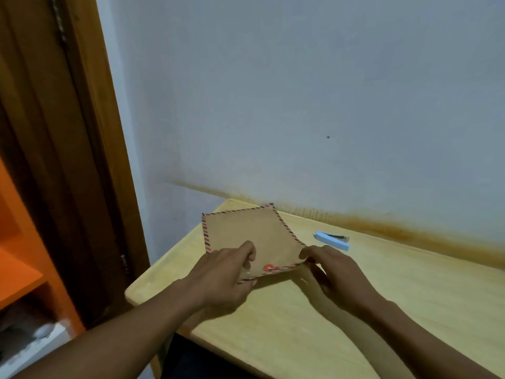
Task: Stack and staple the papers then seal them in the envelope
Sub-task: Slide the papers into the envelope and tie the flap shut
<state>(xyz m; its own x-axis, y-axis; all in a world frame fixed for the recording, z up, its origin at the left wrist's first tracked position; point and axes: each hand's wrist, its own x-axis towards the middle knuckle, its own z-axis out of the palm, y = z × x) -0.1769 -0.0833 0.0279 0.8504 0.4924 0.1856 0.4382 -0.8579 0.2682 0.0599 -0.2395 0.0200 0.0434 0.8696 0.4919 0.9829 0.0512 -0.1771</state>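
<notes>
A brown envelope [246, 233] with a red-and-blue striped border lies on the light wooden table [355, 310], near its far left corner. My left hand [226, 274] pinches the envelope's near edge, thumb on top. At the near right corner my right hand [330, 272] grips the same envelope. A red round clasp [269, 268] shows between the two hands. No loose papers are visible. A light blue stapler [332, 240] rests on the table just behind my right hand.
The table stands against a pale wall [300, 105] with a brown stain along its base. A wooden door frame [82, 132] and an orange shelf [19, 269] are to the left. Bare tabletop stretches to the right.
</notes>
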